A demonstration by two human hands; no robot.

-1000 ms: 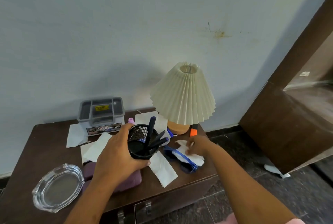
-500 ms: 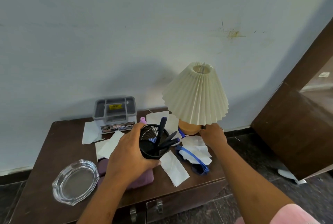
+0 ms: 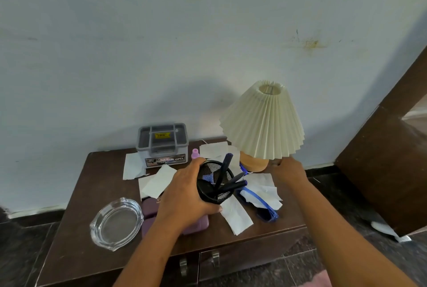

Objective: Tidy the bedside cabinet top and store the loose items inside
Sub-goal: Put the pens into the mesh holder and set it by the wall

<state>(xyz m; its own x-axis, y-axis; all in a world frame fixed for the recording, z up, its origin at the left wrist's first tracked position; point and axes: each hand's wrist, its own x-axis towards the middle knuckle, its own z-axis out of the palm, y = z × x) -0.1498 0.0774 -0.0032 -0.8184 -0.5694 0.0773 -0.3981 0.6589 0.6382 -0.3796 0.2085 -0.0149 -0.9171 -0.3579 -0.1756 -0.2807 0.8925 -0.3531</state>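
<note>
Near the front-left corner of the surface (image 3: 76, 236) stands the glass ashtray (image 3: 116, 223). At mid-surface my left hand (image 3: 184, 196) has its fingers (image 3: 197, 164) wrapped round the mesh pen holder (image 3: 215, 185). The holder is tilted and its pens (image 3: 225, 171) lean toward the right edge. My right hand (image 3: 288, 170) is at the back-right corner, beside the lamp (image 3: 263, 122) base. Whether its fingers grip anything I cannot tell. The holder lies left of that hand and nearer the front edge, so I judge the next transfer runs leftward.
</note>
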